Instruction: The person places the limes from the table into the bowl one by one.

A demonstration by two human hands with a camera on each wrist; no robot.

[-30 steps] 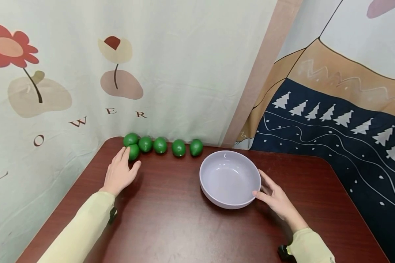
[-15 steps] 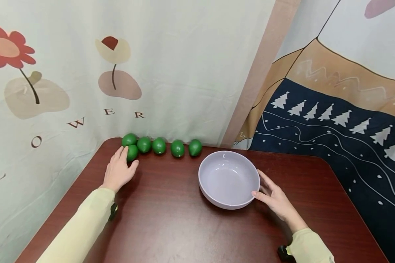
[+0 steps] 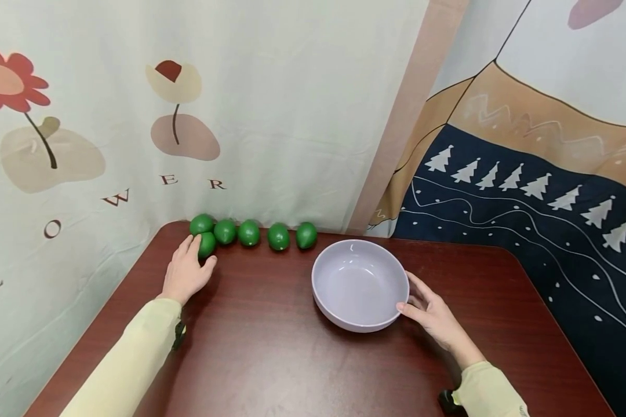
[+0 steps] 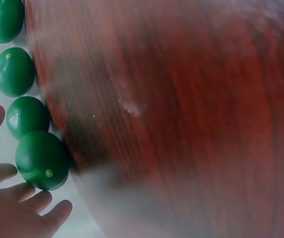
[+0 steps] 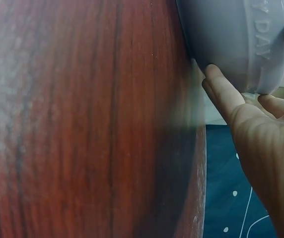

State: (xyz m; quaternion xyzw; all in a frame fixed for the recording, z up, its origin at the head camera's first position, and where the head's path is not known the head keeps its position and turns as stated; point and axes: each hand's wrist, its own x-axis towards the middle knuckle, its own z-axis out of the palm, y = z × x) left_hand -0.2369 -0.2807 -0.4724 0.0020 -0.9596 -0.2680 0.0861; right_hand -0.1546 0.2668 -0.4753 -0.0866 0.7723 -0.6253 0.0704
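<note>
A green lime [image 3: 207, 245] sits at the front of the row's left end. My left hand [image 3: 184, 273] reaches over it, fingers extended along its left side and thumb apart from it. In the left wrist view, those fingers [image 4: 20, 191] lie close beside the lime [image 4: 41, 157]; whether all touch is unclear. A wide lavender bowl [image 3: 360, 284] stands upright on the table, its inside bare. At its right side my right hand [image 3: 434, 318] holds it, thumb on the rim and fingers against the outer wall. Raised letters show on the bowl [image 5: 231, 44] in the right wrist view.
Several more limes [image 3: 248, 233] line the back edge of the dark red-brown table [image 3: 271, 347]. Behind it hang a pale flower-print curtain [image 3: 287, 116] and, at right, a navy cloth with white trees [image 3: 501, 214].
The head view has shifted slightly, so everything appears a little further left. Both hands keep their places at the lime and the bowl.
</note>
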